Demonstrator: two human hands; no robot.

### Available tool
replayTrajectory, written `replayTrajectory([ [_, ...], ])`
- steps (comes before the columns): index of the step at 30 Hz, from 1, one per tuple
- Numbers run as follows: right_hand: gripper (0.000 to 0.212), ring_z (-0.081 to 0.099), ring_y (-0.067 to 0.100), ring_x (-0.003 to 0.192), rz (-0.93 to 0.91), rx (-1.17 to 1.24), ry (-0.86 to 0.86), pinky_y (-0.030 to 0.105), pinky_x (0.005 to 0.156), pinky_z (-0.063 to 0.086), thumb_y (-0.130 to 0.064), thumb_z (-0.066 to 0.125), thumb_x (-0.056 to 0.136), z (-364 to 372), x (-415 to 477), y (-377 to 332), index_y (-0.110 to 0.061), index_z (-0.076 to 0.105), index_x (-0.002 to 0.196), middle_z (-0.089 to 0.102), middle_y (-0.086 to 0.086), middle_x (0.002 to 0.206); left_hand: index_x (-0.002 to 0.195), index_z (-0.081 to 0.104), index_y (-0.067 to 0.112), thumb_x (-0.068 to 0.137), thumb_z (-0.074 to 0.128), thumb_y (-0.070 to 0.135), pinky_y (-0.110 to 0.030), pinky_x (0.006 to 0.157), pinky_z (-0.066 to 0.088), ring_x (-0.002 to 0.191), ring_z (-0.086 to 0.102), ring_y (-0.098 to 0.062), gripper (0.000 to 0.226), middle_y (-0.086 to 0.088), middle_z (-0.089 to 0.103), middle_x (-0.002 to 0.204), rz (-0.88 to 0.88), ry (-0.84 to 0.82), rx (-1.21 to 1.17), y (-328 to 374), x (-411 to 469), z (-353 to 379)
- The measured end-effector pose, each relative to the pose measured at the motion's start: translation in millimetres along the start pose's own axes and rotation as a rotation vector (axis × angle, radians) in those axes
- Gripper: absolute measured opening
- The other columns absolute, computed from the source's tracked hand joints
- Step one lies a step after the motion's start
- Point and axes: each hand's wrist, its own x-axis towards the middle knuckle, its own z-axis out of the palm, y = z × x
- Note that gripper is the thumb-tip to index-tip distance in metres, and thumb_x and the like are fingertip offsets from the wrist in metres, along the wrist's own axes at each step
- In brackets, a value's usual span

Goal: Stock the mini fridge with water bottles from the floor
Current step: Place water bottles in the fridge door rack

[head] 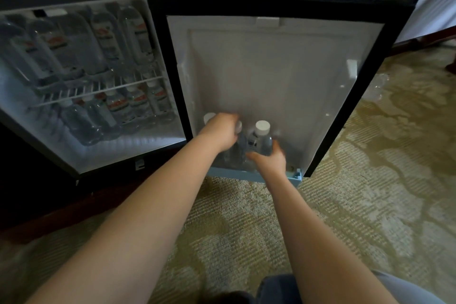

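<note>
In the head view, the right hand (270, 161) held a bottle (261, 140), fingers curled round its lower body, to stand it upright in the door shelf (234, 175), right of the middle. The left hand (222, 131) seemed to grip the neighbour bottle (238, 126) by its top, probably to steady it. The fridge (98, 153) racks were full, so the shelf took the rest. Spare bottles (375, 89) lay on the carpet (370, 205) behind the door (271, 69).

We're in what looks like a hotel room: small black mini fridge (138, 152) set in a dark wooden cabinet (56, 216), patterned olive-and-beige carpet (345, 205) underfoot.
</note>
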Motion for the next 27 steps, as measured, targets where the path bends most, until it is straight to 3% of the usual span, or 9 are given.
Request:
replayTrajectory([
  [4, 0.058, 0.055, 0.021, 0.105, -0.003, -0.007, 0.023, 0.033, 0.085, 0.044, -0.026, 0.077, 0.073, 0.3, 3.7, 2.6, -0.017, 0.052, 0.125, 0.058, -0.001, 0.111, 0.114, 0.055, 0.006, 0.094, 0.049, 0.013, -0.03, 0.076, 0.04, 0.108, 0.055, -0.033, 0.022, -0.017, 0.057, 0.118, -0.058, 0.035, -0.027, 4.2, 7.3, 3.3],
  [9, 0.065, 0.057, 0.027, 0.11, 0.075, 0.049, 0.022, 0.038, 0.09, 0.048, -0.028, 0.078, 0.073, 4.8, 3.2, 5.9, -0.016, 0.045, 0.127, 0.059, 0.006, 0.121, 0.111, 0.056, 0.01, 0.092, 0.049, 0.015, -0.029, 0.071, 0.039, 0.105, 0.056, -0.032, 0.021, -0.014, 0.058, 0.115, -0.087, 0.064, -0.045, 4.0, 6.6, 7.0],
  [13, 0.068, 0.055, 0.028, 0.114, 0.087, 0.063, 0.019, 0.036, 0.091, 0.045, -0.024, 0.074, 0.077, 9.4, 1.4, 0.6, -0.013, 0.041, 0.135, 0.056, 0.006, 0.126, 0.097, 0.055, 0.011, 0.089, 0.052, 0.019, -0.029, 0.069, 0.039, 0.099, 0.057, -0.031, 0.012, -0.01, 0.058, 0.098, -0.034, 0.052, -0.05, -0.3, -2.5, -0.7],
  [16, 0.073, 0.052, 0.03, 0.121, 0.119, 0.059, 0.058, 0.043, 0.102, 0.043, -0.028, 0.074, 0.076, 11.3, -9.1, 0.0, -0.013, 0.04, 0.138, 0.053, 0.008, 0.133, 0.102, 0.056, 0.008, 0.089, 0.056, 0.026, -0.034, 0.071, 0.046, 0.097, 0.058, -0.032, 0.022, -0.013, 0.059, 0.102, -0.05, 0.115, -0.065, -4.6, -18.4, -10.2],
  [20, 0.068, 0.047, 0.029, 0.126, 0.123, 0.062, 0.17, 0.04, 0.102, 0.039, -0.025, 0.066, 0.084, 6.4, -37.6, -2.5, -0.009, 0.034, 0.142, 0.044, 0.009, 0.141, 0.109, 0.057, 0.009, 0.089, 0.056, 0.028, -0.038, 0.078, 0.051, 0.097, 0.059, -0.03, 0.027, -0.01, 0.06, 0.107, -0.103, 0.149, -0.119, -16.3, -52.1, -15.6],
  [23, 0.047, 0.053, 0.024, 0.111, 0.083, -0.009, 0.199, 0.037, 0.089, 0.044, -0.026, 0.059, 0.088, 2.8, -66.2, -14.7, -0.011, 0.045, 0.131, 0.053, 0.005, 0.127, 0.114, 0.059, 0.011, 0.09, 0.055, 0.03, -0.037, 0.081, 0.051, 0.099, 0.057, -0.027, 0.031, -0.008, 0.059, 0.113, -0.176, 0.076, -0.14, -27.6, -84.3, -19.0],
  [25, 0.031, 0.055, 0.019, 0.094, 0.056, -0.062, 0.108, 0.032, 0.078, 0.042, -0.027, 0.055, 0.09, 4.2, -87.5, -26.6, -0.013, 0.054, 0.118, 0.06, 0.0, 0.107, 0.113, 0.06, 0.01, 0.089, 0.057, 0.03, -0.038, 0.084, 0.051, 0.1, 0.057, -0.025, 0.032, -0.007, 0.059, 0.112, -0.218, 0.005, -0.158, -36.2, -106.5, -23.7],
  [27, 0.027, 0.062, 0.02, 0.088, 0.025, -0.088, -0.021, 0.033, 0.076, 0.048, -0.027, 0.054, 0.09, 9.7, -108.8, -39.3, -0.011, 0.06, 0.111, 0.065, 0.002, 0.097, 0.112, 0.061, 0.008, 0.089, 0.058, 0.032, -0.034, 0.084, 0.049, 0.1, 0.056, -0.023, 0.033, -0.005, 0.057, 0.108, -0.246, -0.059, -0.181, -45.6, -129.6, -31.4],
])
